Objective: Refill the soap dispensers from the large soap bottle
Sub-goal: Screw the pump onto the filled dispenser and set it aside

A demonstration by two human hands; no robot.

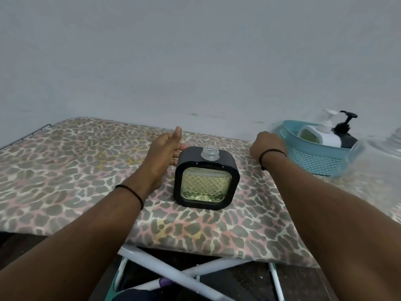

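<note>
My left hand (166,148), fingers straight, touches the uncapped dispenser (206,178) beside it, already mostly full. My right hand (268,145) curls at the basket (321,158) rim; two pumped dispensers (325,132) wait inside. Large bottle unseen.

Both my forearms are reaching forward, each wrist wearing a thin dark band. My left hand (166,148) is lying open, fingers straight, thumb raised. My right hand (268,143) is curling its fingers away from view; its grip cannot be judged.
</note>
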